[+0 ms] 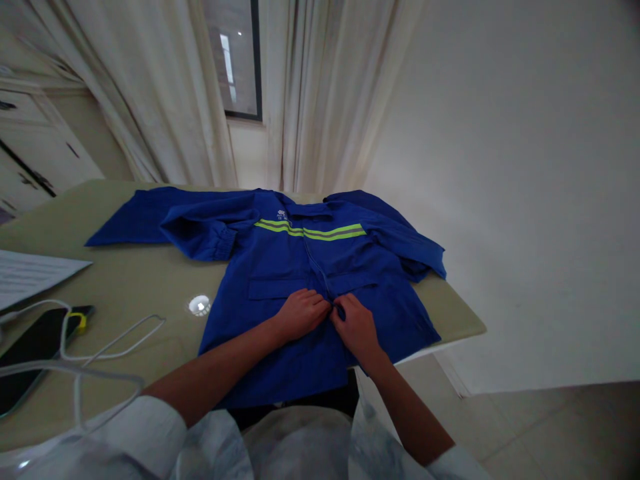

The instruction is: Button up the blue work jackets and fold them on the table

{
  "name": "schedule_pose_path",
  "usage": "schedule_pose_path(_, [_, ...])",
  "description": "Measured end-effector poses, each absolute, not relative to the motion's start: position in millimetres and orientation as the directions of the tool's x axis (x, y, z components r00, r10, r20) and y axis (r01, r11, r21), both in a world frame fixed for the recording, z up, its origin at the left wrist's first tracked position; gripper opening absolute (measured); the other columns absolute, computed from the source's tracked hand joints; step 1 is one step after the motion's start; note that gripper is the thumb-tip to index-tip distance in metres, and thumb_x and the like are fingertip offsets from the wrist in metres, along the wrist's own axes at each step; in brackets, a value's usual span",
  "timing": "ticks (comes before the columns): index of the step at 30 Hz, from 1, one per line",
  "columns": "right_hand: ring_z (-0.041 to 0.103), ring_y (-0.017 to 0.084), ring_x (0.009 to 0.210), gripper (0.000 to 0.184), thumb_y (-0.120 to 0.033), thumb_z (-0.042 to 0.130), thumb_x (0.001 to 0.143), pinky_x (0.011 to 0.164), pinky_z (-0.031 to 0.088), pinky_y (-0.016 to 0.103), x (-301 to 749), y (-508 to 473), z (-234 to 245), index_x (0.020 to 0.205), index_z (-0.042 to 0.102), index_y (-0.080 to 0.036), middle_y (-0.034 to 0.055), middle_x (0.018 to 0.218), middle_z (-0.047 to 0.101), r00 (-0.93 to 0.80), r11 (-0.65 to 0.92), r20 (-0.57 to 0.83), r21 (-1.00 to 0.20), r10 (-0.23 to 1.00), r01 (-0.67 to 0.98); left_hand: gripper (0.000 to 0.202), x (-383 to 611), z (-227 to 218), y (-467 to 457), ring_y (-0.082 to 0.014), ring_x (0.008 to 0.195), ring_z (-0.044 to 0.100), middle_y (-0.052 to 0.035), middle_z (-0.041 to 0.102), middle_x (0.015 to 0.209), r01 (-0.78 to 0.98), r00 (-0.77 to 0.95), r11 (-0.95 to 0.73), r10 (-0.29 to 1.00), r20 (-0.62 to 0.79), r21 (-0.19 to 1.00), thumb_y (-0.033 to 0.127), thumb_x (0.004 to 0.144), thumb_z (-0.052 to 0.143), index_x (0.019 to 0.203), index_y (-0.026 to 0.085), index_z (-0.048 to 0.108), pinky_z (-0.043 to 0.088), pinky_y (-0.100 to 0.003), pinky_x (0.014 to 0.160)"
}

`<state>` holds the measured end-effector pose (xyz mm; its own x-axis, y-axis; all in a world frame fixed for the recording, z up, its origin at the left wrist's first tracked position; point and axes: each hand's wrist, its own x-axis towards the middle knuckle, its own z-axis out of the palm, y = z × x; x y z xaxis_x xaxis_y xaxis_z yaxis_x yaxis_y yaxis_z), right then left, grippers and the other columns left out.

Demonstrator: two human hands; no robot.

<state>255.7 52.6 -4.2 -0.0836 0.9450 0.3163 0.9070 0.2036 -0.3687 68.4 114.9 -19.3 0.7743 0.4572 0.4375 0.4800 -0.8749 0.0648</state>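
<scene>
My left hand (301, 315) and right hand (356, 327) pinch the front of the blue jacket (280, 360) close together; small, gentle moves work best.

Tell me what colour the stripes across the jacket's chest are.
The stripes are yellow-green with a grey centre, best seen in the head view.

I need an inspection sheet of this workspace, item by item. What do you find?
Surface: beige table, seen at an angle.
Job's things: blue work jacket lying spread, yellow-green stripes across the chest.
Clutter: paper sheet and black phone at the table's left.
Hands: left hand and right hand both on the jacket's front opening.
Cables: white cable lying across the phone.
Surroundings: white curtains, cabinet, floor tiles.
</scene>
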Motion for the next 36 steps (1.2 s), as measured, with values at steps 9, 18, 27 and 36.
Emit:
schedule_pose_path(9, [0.066, 0.018, 0.076, 0.010, -0.017, 0.060, 0.096, 0.064, 0.041, 0.028, 247.8, 49.8, 4.9, 0.099, 0.067, -0.024, 0.0064, 0.102, 0.069, -0.072, 0.122, 0.206, -0.239, 0.976, 0.963, 0.025, 67.5, -20.2, 114.5, -0.0190, 0.077, 0.062, -0.0041, 0.069, 0.082, 0.474, 0.779, -0.880, 0.441, 0.445, 0.043, 0.027, 0.107, 0.051, 0.090, 0.019, 0.067, 0.042, -0.033, 0.069])
schedule_pose_path(18, [0.068, 0.020, 0.081, 0.015, -0.017, 0.058, 0.093, 0.075, 0.050, 0.030, 266.4, 58.2, 15.5, 0.089, 0.071, -0.021, 0.0051, 0.090, 0.074, -0.137, 0.238, 0.207, -0.615, 0.969, 0.752, 0.023, 68.1, -19.9, 113.0, -0.0193, 0.079, 0.064, -0.0046, 0.071, 0.084, 0.500, 0.749, -0.856, 0.504, 0.429, 0.132, 0.027, 0.107, 0.051, 0.096, 0.019, 0.070, 0.046, -0.032, 0.072])
schedule_pose_path(27, [0.065, 0.016, 0.064, 0.022, -0.037, 0.064, 0.091, 0.061, 0.052, 0.028, 291.3, 74.8, 19.1, 0.100, 0.076, -0.020, 0.0018, 0.082, 0.073, -0.227, 0.007, -0.093, -0.915, 0.969, 0.403, 0.019, 69.1, -13.1, 116.0, -0.0202, 0.094, 0.069, -0.0048, 0.073, 0.101, 0.469, 0.650, -0.743, 0.656, 0.384, 0.478, 0.028, 0.106, 0.052, 0.108, 0.022, 0.070, 0.051, -0.031, 0.085])
schedule_pose_path(36, [0.069, 0.020, 0.080, 0.015, -0.032, 0.071, 0.087, 0.074, 0.052, 0.031, 273.2, 117.5, 29.2, 0.091, 0.077, -0.019, 0.0048, 0.085, 0.076, -0.306, 0.257, 0.120, -0.849, 0.945, 0.461, 0.026, 61.7, -14.0, 136.3, -0.0198, 0.080, 0.070, -0.0047, 0.076, 0.087, 0.233, 0.421, -0.384, 0.868, 0.263, 0.893, 0.040, 0.097, 0.060, 0.095, 0.018, 0.074, 0.051, -0.030, 0.074])
